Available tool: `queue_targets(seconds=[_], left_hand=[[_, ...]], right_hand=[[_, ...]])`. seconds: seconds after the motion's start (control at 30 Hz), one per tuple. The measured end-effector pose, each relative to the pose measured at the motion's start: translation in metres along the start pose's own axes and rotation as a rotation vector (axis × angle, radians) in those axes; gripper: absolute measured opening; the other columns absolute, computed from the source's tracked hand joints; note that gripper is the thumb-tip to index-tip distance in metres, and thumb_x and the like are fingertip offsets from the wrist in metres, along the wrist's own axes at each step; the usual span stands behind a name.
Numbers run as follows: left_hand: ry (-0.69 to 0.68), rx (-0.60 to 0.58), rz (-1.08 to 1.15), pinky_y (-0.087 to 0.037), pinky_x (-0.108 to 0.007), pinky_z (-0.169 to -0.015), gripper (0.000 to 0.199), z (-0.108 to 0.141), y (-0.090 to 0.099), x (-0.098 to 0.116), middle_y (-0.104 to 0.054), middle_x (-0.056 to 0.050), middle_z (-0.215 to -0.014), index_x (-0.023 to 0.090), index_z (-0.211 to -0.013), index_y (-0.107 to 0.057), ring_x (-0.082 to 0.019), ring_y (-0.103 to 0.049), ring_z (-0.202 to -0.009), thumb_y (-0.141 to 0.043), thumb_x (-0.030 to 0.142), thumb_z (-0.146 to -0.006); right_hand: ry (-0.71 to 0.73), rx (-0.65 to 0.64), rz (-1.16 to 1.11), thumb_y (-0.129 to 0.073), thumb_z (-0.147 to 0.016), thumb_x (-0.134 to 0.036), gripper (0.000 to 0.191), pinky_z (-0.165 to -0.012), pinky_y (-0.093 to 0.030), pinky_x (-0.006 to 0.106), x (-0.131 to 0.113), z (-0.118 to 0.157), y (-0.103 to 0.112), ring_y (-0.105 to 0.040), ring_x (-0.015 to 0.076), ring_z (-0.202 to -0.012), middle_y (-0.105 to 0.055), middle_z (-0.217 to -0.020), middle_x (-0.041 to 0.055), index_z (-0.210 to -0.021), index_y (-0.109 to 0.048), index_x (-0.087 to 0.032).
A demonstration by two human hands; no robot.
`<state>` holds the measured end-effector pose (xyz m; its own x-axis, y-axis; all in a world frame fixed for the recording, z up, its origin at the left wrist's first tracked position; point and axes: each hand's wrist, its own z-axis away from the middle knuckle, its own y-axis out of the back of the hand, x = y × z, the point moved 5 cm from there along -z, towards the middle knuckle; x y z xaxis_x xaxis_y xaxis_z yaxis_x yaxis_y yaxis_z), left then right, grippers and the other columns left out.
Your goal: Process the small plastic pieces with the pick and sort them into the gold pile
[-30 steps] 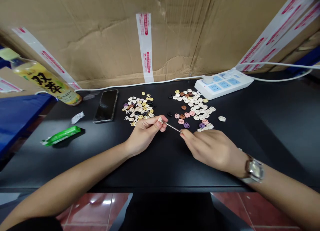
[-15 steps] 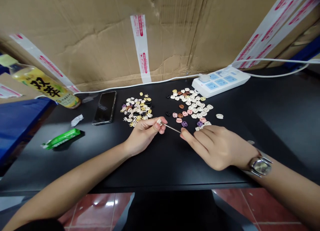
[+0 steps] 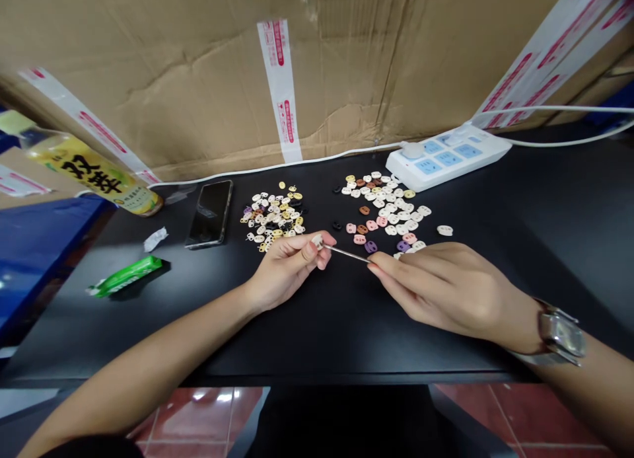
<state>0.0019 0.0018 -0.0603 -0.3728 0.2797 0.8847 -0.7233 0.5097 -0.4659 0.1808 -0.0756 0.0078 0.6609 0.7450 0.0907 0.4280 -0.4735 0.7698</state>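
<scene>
Between thumb and fingertips, my left hand (image 3: 287, 266) pinches a small white two-holed plastic piece (image 3: 317, 242). A thin metal rod-like tool (image 3: 347, 252) is gripped by my right hand (image 3: 440, 289), which wears a wristwatch (image 3: 563, 335). The tool's tip meets the white piece; its other end is hidden in my fingers, so its exact kind cannot be made out. Just beyond my left hand lies a pile of small white, yellow, black and purple pieces (image 3: 274, 213). Past my right hand spreads a second group of two-holed pieces (image 3: 389, 210), white, pink, brown and purple.
A white power strip (image 3: 448, 159) with a cable stands at the back right of the black table (image 3: 317, 339). To the left are a phone (image 3: 210, 213), a drink bottle (image 3: 89, 160), a green wrapped packet (image 3: 126, 275) and crumpled paper (image 3: 155, 239). Cardboard (image 3: 198, 81) rises behind.
My right hand has shifted right and turned, with its fingers straighter, and more of the metal tool shows. The left hand stays nearly still, pinching the white piece. The view has moved slightly.
</scene>
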Motion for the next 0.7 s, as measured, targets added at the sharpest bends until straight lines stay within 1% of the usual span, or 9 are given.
queue_targets(seconds=[0.1,0.27,0.37,0.47,0.6,0.7], left_hand=[[0.004,-0.010,-0.012,-0.037,-0.023,-0.070,0.023,0.000,0.001,-0.001,-0.057,-0.002,-0.073,0.014,-0.094,-0.078,-0.008,-0.049,-0.070,-0.074,0.034,-0.084],[-0.020,-0.006,-0.080,-0.035,-0.026,-0.070,0.022,-0.002,0.000,0.001,-0.056,-0.002,-0.070,0.013,-0.090,-0.078,-0.010,-0.047,-0.069,-0.077,0.033,-0.081],[-0.012,-0.011,-0.111,-0.034,-0.027,-0.069,0.022,-0.003,-0.002,0.002,-0.054,-0.001,-0.068,0.013,-0.088,-0.077,-0.011,-0.045,-0.068,-0.077,0.034,-0.081],[-0.015,-0.010,-0.123,-0.033,-0.028,-0.069,0.022,-0.003,-0.002,0.001,-0.053,-0.001,-0.068,0.013,-0.087,-0.077,-0.011,-0.044,-0.068,-0.077,0.034,-0.081],[-0.020,0.005,-0.103,-0.033,-0.027,-0.071,0.020,-0.002,0.001,-0.001,-0.054,-0.001,-0.069,0.014,-0.089,-0.077,-0.011,-0.045,-0.069,-0.077,0.033,-0.082],[-0.011,0.021,-0.078,-0.034,-0.027,-0.071,0.020,-0.002,0.003,-0.004,-0.054,-0.001,-0.071,0.014,-0.090,-0.078,-0.010,-0.046,-0.070,-0.077,0.033,-0.081]], right_hand=[[-0.015,-0.002,-0.024,-0.061,-0.093,-0.012,0.007,-0.051,-0.043,0.030,0.000,-0.001,0.000,-0.060,0.0114,-0.049,-0.066,-0.061,-0.0019,-0.098,-0.066,-0.009],[-0.045,-0.023,-0.042,-0.059,-0.094,-0.011,0.007,-0.051,-0.041,0.031,-0.001,-0.003,0.001,-0.058,0.0113,-0.049,-0.064,-0.059,-0.0018,-0.096,-0.066,-0.009],[-0.037,-0.033,-0.039,-0.058,-0.094,-0.010,0.007,-0.050,-0.039,0.031,-0.002,-0.003,0.000,-0.057,0.0116,-0.048,-0.062,-0.058,-0.0026,-0.095,-0.065,-0.009],[0.010,-0.044,-0.008,-0.056,-0.094,-0.007,0.010,-0.049,-0.039,0.032,-0.004,-0.002,-0.002,-0.055,0.0124,-0.048,-0.060,-0.058,-0.0023,-0.099,-0.065,-0.007],[0.090,-0.091,0.086,-0.051,-0.092,-0.003,0.020,-0.048,-0.040,0.031,-0.009,0.003,-0.008,-0.052,0.0138,-0.049,-0.058,-0.059,-0.0014,-0.108,-0.063,-0.003],[0.164,-0.084,0.161,-0.049,-0.090,-0.001,0.024,-0.046,-0.040,0.031,-0.015,0.004,-0.009,-0.051,0.0152,-0.048,-0.057,-0.056,0.0006,-0.109,-0.064,0.002]])
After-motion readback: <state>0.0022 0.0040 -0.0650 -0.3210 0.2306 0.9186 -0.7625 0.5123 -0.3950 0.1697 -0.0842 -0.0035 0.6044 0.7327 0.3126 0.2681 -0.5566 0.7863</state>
